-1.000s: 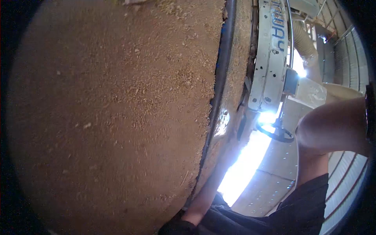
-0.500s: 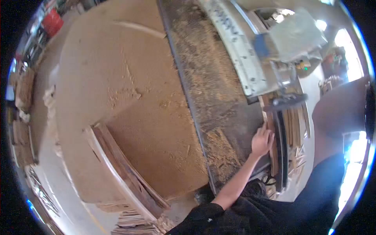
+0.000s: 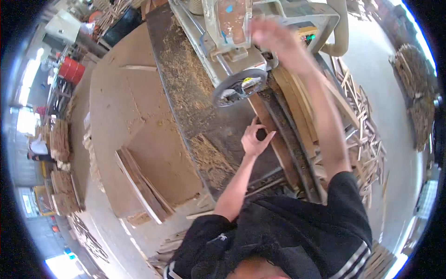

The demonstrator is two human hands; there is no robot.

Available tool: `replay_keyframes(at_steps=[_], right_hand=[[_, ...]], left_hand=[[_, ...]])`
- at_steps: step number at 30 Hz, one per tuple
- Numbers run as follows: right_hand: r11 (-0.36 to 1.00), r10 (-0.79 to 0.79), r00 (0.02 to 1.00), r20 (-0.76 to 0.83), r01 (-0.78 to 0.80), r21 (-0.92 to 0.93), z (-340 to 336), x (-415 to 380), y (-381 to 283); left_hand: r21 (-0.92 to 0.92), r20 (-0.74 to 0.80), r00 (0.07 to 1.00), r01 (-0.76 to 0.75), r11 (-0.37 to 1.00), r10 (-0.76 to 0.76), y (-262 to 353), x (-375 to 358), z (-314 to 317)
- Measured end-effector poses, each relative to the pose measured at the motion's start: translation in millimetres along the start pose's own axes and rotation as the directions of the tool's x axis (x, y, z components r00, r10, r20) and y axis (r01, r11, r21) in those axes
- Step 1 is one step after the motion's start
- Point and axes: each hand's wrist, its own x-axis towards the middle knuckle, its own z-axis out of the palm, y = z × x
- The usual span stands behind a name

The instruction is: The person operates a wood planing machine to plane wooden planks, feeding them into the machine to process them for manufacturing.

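Observation:
My left hand [image 3: 254,141] is at the near edge of a long brown wooden board [image 3: 278,144]. Its thumb and forefinger curve apart in a ring shape, tips right at the board's edge. The board lies lengthwise along a dark curved rail [image 3: 297,158], its far end passing under the machine by a black handwheel [image 3: 239,87]. My right hand [image 3: 274,39] is raised on the far side of the handwheel, in front of the machine body [image 3: 232,21]; motion blur smears its fingers.
Sawdust covers the dark machine table [image 3: 223,125]. A brown sheet-topped table [image 3: 148,107] on the left bears a bundle of wooden strips [image 3: 141,183]. More boards [image 3: 295,102] lie beyond the rail, with scattered offcuts [image 3: 367,144] on the floor at right.
The view has swung to the right. My right arm, earlier out at the right side, now reaches across toward the machine. My left hand stays by the board, its thumb and forefinger now spread.

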Motion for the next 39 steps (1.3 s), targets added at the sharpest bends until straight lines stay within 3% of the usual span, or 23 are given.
replay_keyframes(at_steps=[2, 3, 5, 10, 12, 13, 14, 16, 19, 21, 22, 24, 25, 26, 28, 29, 30, 33, 34, 35, 36, 38, 39], right_hand=[[0.983, 0.140, 0.983, 0.121, -0.123, -0.138, 21.9, -29.9, 101.3], [0.987, 0.108, 0.986, 0.130, -0.122, 0.106, 41.0, -46.7, 152.7], [0.783, 0.330, 0.931, 0.156, -0.362, 0.506, 70.5, -65.1, 162.8], [0.812, 0.316, 0.920, 0.231, -0.388, 0.437, 70.6, -49.9, 167.7], [0.926, 0.319, 0.927, 0.199, -0.350, 0.145, 64.4, -39.7, 158.4], [0.997, 0.035, 0.994, 0.104, -0.028, -0.067, 69.9, -30.4, 151.2], [0.998, 0.025, 0.994, 0.108, -0.018, -0.064, 72.0, -17.3, 117.6], [0.715, 0.271, 0.897, 0.349, 0.055, -0.697, 80.5, -6.0, 26.5], [0.489, 0.440, 0.805, 0.399, 0.158, -0.858, 136.6, 0.9, -3.6], [0.376, 0.334, 0.831, 0.444, 0.314, -0.872, 185.5, -14.5, 18.6], [0.104, 0.201, 0.893, 0.403, 0.390, -0.915, 224.1, -30.0, 47.0], [-0.388, 0.439, 0.725, 0.531, 0.686, -0.615, 282.8, -46.6, 110.2], [-0.587, 0.646, 0.635, 0.423, 0.768, -0.256, 292.8, -55.3, 113.2], [-0.587, 0.652, 0.649, 0.392, 0.759, -0.280, 286.2, -61.5, 112.4], [-0.771, 0.612, 0.716, 0.336, 0.634, 0.055, 278.8, -70.4, 108.4], [-0.822, 0.496, 0.823, 0.276, 0.548, -0.154, 282.7, -74.3, 116.4], [-0.825, 0.496, 0.824, 0.274, 0.545, -0.150, 289.2, -72.3, 124.3], [-0.492, 0.485, 0.556, 0.676, 0.812, -0.315, 257.4, -72.0, 85.8], [-0.502, 0.497, 0.555, 0.667, 0.811, -0.300, 237.8, -75.7, 73.2], [-0.272, 0.155, 0.591, 0.792, 0.796, -0.541, 222.2, -78.4, 66.2], [0.048, -0.208, 0.642, 0.738, 0.761, -0.647, 207.4, -79.2, 57.6], [0.488, -0.736, 0.629, 0.248, 0.748, -0.449, 150.2, -74.1, 28.7], [0.625, -0.640, 0.754, 0.145, 0.621, -0.473, 117.4, -74.5, 47.2]], left_hand=[[0.073, -0.038, 0.999, -0.026, 0.997, 0.028, 0.2, -1.2, 2.7], [0.089, -0.036, 0.999, -0.033, 0.995, 0.036, -1.7, -2.8, 4.3], [0.130, -0.002, 1.000, -0.004, 0.991, 0.004, 4.4, -0.3, -0.7], [0.133, -0.051, 0.997, -0.054, 0.990, 0.061, 0.8, -2.1, -1.3], [0.101, -0.012, 1.000, -0.015, 0.995, 0.017, -3.1, -0.3, 0.6], [0.101, -0.021, 1.000, -0.018, 0.995, 0.020, -2.7, 2.4, 0.5], [0.099, -0.014, 1.000, -0.019, 0.995, 0.020, -2.8, 3.1, 0.0], [0.108, 0.019, 1.000, -0.016, 0.994, 0.015, -2.4, -2.7, -2.9], [0.117, -0.014, 0.999, -0.029, 0.993, 0.031, 3.5, 1.5, -2.9], [0.132, -0.004, 1.000, -0.009, 0.991, 0.010, 0.8, -0.5, 0.4], [0.138, 0.019, 0.999, 0.024, 0.990, -0.027, -3.8, -3.1, 3.3], [0.088, 0.192, 0.964, 0.169, 0.982, -0.183, -25.2, -16.3, 14.4], [-0.155, 0.081, 0.979, 0.198, 0.968, -0.187, -67.3, -29.3, 39.4], [-0.150, 0.110, 0.981, 0.177, 0.973, -0.162, -55.7, -24.3, 34.8], [0.000, -0.096, 0.991, -0.097, 0.995, 0.096, -37.4, -16.5, 22.3], [-0.063, -0.140, 0.985, -0.115, 0.991, 0.105, -41.7, -20.5, 22.3], [-0.068, -0.142, 0.984, -0.118, 0.991, 0.108, -47.2, -22.2, 21.4], [0.125, 0.085, 0.992, -0.106, 0.987, 0.095, -50.4, -25.3, 16.2], [0.137, 0.155, 0.987, 0.028, 0.990, -0.049, -38.2, -18.2, 9.5], [0.163, 0.224, 0.956, 0.155, 0.974, -0.189, -29.0, -12.1, 7.6], [0.154, 0.226, 0.957, 0.148, 0.977, -0.181, -27.0, -12.6, 8.8], [0.140, 0.024, 0.996, -0.087, 0.986, 0.084, -27.6, -10.7, 10.4], [0.127, 0.017, 0.995, -0.096, 0.987, 0.095, -23.5, -6.4, 11.1]])
